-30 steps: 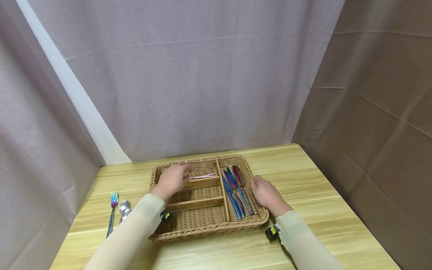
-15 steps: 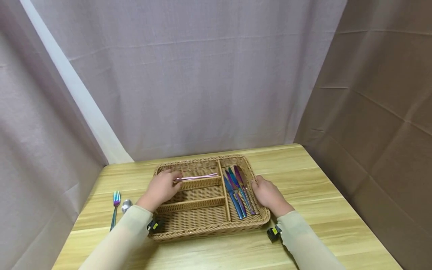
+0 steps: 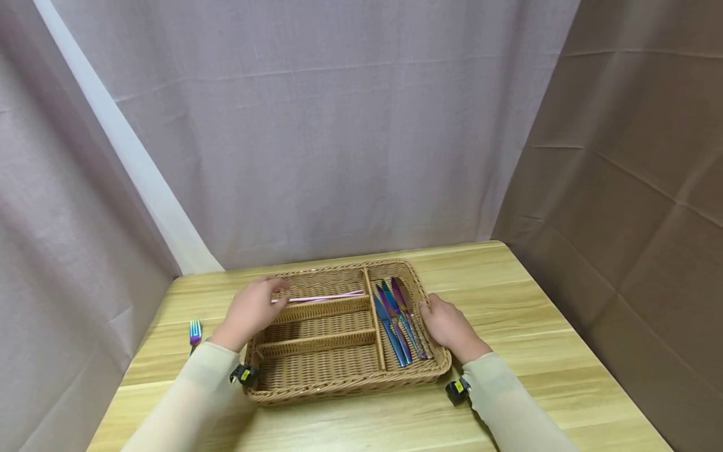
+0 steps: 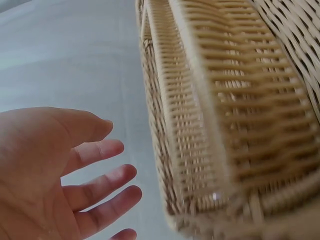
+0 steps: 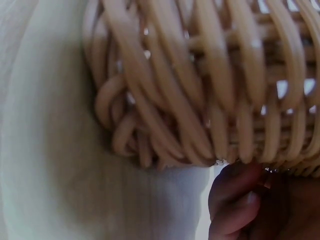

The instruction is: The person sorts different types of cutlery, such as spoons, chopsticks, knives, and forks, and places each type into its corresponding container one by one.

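Note:
My left hand (image 3: 253, 312) hovers at the left end of the wicker cutlery basket (image 3: 333, 388). In the left wrist view the fingers of this left hand (image 4: 45, 175) are loosely spread, holding nothing, beside the woven rim. A pair of thin pink metallic chopsticks (image 3: 316, 299) lies along the back left compartment, its left end near my fingertips. My right hand (image 3: 450, 328) grips the basket's right side. Up close, the right hand's fingers (image 5: 235, 220) curl at the wicker edge. Several iridescent knives (image 3: 398, 323) fill the right compartment; the two nearer left compartments hold nothing visible.
An iridescent fork (image 3: 195, 331) lies on the wooden table (image 3: 542, 351) left of the basket, its handle hidden by the left sleeve (image 3: 192, 386). A grey curtain (image 3: 361, 144) hangs behind the table, with a brown cloth (image 3: 632, 176) along the right.
My left hand has drawn leftward out of the back compartment, uncovering more of the chopsticks. Its sleeve now covers the spoons and most of the fork. The right hand keeps its grip.

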Available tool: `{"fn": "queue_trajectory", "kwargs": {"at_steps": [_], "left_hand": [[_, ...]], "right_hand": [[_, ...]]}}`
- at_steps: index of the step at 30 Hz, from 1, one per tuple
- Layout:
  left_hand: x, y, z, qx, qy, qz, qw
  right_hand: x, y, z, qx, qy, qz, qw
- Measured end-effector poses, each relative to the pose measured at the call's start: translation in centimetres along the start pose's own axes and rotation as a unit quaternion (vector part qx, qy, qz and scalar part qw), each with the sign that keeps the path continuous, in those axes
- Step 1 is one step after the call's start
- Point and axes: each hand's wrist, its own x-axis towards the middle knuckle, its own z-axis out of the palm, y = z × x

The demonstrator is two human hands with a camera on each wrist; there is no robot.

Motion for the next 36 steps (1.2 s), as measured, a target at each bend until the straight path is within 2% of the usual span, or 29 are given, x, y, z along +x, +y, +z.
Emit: {"fn": "queue_trajectory", "kwargs": {"at_steps": [4, 10, 15, 21, 28, 36], "left_hand": [[-1.2, -1.3, -0.8, -0.006, -0.005, -0.016, 0.9998], [-3.1, -3.6, -2.1, -0.026, -0.003, -0.057, 0.9980], [-4.6, -5.4, -3.0, -0.024, -0.003, -0.073, 0.9970], [-7.0, -7.8, -3.1, -0.019, -0.021, -0.092, 0.9954], [-9.8, -10.2, -3.0, -0.011, -0.055, -0.131, 0.9898], [-11.7, -12.3, -2.7, -0.011, -0.103, -0.159, 0.9819]], "right_hand": [[-0.1, -0.1, 0.1, 0.002, -0.002, 0.000, 1.000], [-0.1, 0.0, -0.1, -0.006, -0.002, -0.001, 1.000], [-0.1, 0.0, -0.1, -0.007, 0.002, 0.001, 1.000], [-0.1, 0.0, 0.1, -0.008, 0.002, -0.001, 1.000], [0.0, 0.0, 0.3, -0.006, 0.007, -0.003, 1.000], [-0.1, 0.1, 0.1, 0.000, -0.002, -0.001, 1.000]]}}
